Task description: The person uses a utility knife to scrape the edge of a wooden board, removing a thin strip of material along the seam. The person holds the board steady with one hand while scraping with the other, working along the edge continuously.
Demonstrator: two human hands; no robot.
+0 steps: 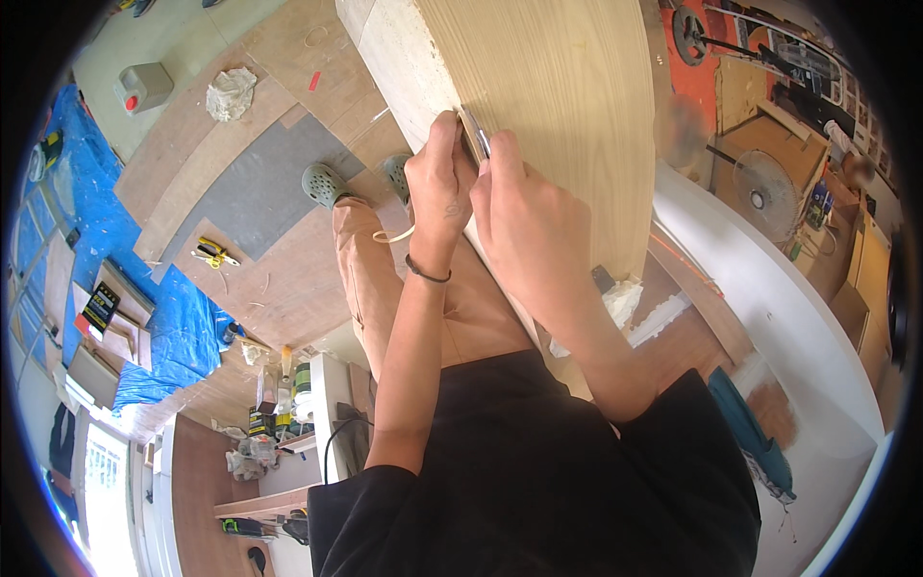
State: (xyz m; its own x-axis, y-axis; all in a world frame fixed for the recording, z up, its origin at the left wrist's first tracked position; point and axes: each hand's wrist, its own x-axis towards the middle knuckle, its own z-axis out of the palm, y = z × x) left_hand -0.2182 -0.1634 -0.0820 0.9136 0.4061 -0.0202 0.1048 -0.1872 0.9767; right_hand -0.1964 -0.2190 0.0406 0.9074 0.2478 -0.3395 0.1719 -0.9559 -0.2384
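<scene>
A large wood-grain panel stands in front of me, its narrow left edge pale and rough. At that edge my left hand is closed with the thumb up, and a thin cream edging strip curls out beside its wrist. My right hand is closed around a slim silver tool, apparently a utility knife, mostly covered by the fingers. Its tip lies along the panel edge, close to my left fingertips. What sits between the left fingers is partly hidden.
Boards and a grey sheet cover the floor at left, with yellow-handled pliers, a crumpled plastic bag and a jerrycan. Blue tarpaulin lies farther left. A fan stands at right, beyond a curved white panel.
</scene>
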